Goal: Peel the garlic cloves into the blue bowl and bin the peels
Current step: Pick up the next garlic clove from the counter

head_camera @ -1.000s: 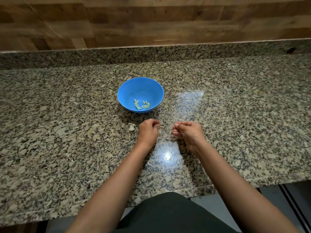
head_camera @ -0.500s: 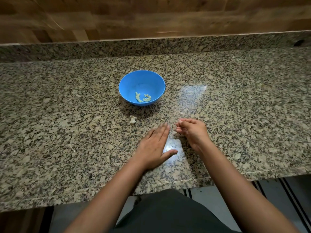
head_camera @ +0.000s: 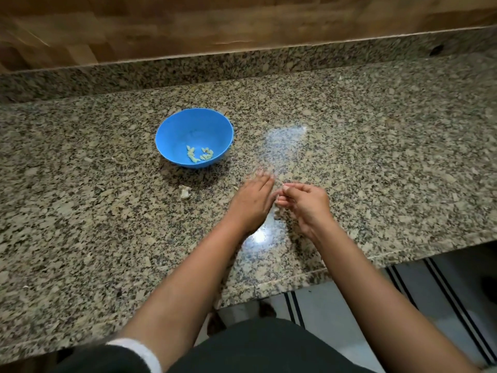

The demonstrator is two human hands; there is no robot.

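The blue bowl point(head_camera: 172, 141) stands on the granite counter point(head_camera: 376, 162) with several peeled garlic cloves point(head_camera: 200, 154) in its bottom. In front of it, my left hand point(head_camera: 251, 201) lies flat on the counter, fingers straight and pointing away from me, its edge against my right hand. My right hand point(head_camera: 305, 203) is curled, its fingertips pinching small pale garlic peels point(head_camera: 277, 214) just above the counter. A pale scrap of garlic or peel point(head_camera: 184, 191) lies on the counter left of my left hand.
A granite upstand and a wooden wall point(head_camera: 188, 25) close off the back of the counter. The counter's front edge point(head_camera: 295, 278) runs just below my forearms, with striped floor point(head_camera: 430, 292) beyond it at the right. No bin is in view.
My left hand went from a curled fist to flat on the counter, then slid up against my right hand. My right hand stayed curled in about the same spot.
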